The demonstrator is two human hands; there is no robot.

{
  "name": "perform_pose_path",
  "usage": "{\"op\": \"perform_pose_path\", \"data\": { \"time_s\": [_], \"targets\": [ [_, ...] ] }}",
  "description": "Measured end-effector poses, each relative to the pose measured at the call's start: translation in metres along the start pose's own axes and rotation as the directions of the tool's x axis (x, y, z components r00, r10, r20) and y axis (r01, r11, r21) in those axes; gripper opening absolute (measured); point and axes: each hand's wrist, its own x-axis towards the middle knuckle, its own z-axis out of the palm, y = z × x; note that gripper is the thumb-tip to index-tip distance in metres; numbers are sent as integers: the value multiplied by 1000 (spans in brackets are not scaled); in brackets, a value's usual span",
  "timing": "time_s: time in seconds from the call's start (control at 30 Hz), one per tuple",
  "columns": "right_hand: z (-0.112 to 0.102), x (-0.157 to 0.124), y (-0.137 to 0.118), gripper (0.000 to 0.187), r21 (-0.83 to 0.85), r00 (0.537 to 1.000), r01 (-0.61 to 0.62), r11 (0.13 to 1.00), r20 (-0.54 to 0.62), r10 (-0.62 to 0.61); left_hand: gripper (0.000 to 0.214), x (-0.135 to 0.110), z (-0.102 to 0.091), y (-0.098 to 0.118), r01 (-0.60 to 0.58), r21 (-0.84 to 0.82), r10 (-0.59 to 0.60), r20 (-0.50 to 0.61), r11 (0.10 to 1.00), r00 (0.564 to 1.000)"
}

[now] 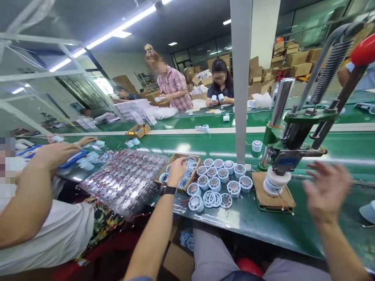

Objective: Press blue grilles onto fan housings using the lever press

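The left hand [177, 171] is hovering over pale-blue rings [190, 172] in a carton [193, 178] on the bench [240, 218], its grip impossible to tell, while the widely spread right hand [328, 191] is hanging beside a press [288, 154] standing over a housing [271, 190].

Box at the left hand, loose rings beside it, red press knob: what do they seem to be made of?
Box: likely cardboard, matt, judging by its plain brown walls.
Rings: probably moulded plastic, pale blue, judging by their even colour and matching cut-outs.
Knob: glossy, perhaps plastic, judging by its bright highlight; painted metal stays possible.
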Motion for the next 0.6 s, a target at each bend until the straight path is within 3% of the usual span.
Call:
{"op": "perform_pose_path", "data": {
  "time_s": [0.07, 0.17, 0.27, 0.37, 0.47, 0.53, 0.6],
  "targets": [
    [28, -22, 6, 82, 59, 999, -31, 998, -35, 33, 28, 12, -6, -25, 38, 130, -51, 100, 991, 994],
    [62, -44, 10, 78, -19, 997, -82, 996, 9, 82, 27, 14, 2, -40, 44, 275, -96, 180, 961, 979],
    [68, -48, 16, 72, -143, 990, -134, 981, -70, 125, 25, 11, 8, -38, 39, 353, -103, 164, 935, 981],
    [43, -39, 32, 58, -303, 986, -160, 939, -99, 137, 20, 11, 2, -33, 47, 375, -83, 80, 926, 993],
    [-3, -30, 54, 40, -467, 986, -161, 870, -32, 165, 28, 0, -7, -25, 29, 351, -28, -7, 936, 1000],
    [-31, -25, 66, 32, -564, 981, -154, 811, 14, 196, 33, -22, -7, -14, -33, 309, 38, -10, 950, 999],
    [-48, -16, 72, 28, -643, 974, -136, 754, 50, 219, 29, -58, 3, 3, -153, 224, 140, 73, 963, 988]
  ]
}}
